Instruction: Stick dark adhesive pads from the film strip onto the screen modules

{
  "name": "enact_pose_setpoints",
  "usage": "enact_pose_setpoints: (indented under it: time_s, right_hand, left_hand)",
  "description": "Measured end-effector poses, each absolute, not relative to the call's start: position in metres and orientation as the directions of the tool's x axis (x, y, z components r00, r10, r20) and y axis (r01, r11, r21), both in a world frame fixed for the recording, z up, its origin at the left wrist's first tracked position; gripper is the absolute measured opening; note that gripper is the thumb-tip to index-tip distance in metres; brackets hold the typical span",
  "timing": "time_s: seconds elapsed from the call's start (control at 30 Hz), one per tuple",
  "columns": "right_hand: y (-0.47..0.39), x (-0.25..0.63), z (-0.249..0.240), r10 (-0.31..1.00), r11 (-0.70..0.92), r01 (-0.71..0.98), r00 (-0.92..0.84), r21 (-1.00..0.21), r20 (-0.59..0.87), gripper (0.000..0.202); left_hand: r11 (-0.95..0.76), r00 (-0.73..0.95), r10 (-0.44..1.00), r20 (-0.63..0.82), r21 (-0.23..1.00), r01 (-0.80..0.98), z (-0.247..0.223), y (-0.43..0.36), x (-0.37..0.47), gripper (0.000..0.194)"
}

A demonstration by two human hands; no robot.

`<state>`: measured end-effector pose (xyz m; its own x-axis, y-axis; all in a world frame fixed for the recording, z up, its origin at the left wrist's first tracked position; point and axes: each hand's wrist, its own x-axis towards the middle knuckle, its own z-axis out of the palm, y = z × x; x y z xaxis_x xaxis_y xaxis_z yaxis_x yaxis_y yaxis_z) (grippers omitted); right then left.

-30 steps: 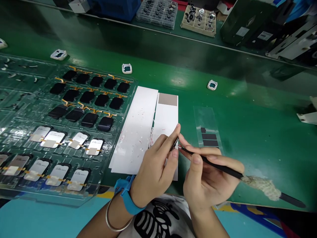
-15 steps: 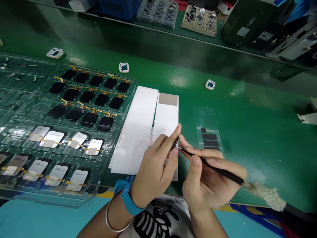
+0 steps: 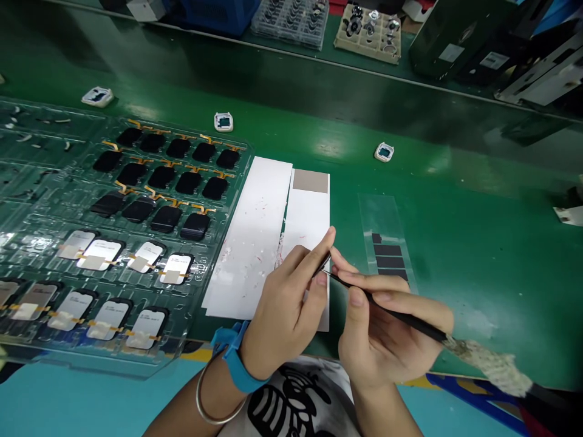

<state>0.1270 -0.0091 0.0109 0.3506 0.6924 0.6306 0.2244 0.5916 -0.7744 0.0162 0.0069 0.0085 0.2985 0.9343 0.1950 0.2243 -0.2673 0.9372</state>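
My left hand [image 3: 291, 303], with a blue wrist strap [image 3: 240, 361] and a bangle, pinches a small dark flat piece [image 3: 322, 264] between thumb and fingers. The fingers hide most of it, so its kind does not show. In my right hand [image 3: 396, 328] is a thin black-handled tool [image 3: 412, 321], held like a pen. Its fine tip meets the dark piece at the left fingertips. Pale, frayed wrapping [image 3: 492, 363] covers the tool's rear part. Beneath the hands lie two white strips of sheet [image 3: 255, 224], scattered with tiny scraps.
To the left, a clear plastic tray [image 3: 182, 331] holds rows of small black and silver-backed screens with orange flex cables. A clear film [image 3: 380, 212] with dark rectangles lies right. White watch-like cases [image 3: 223, 122] stand farther back. Boxes and a parts tray [image 3: 368, 33] sit on the shelf.
The view has shifted slightly. Both hands keep almost the same pose, with the tool tip still at the dark piece.
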Motion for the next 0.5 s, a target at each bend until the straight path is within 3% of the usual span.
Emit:
enact_pose_setpoints:
  time_s: [0.5]
  right_hand:
    - [-0.0074,0.1300,0.0151,0.703,0.543,0.163,0.448,-0.824,0.552,0.026]
  left_hand:
    - [-0.315,0.313,0.920,0.235,0.919,0.236,0.0110,0.0065,0.0173,0.047]
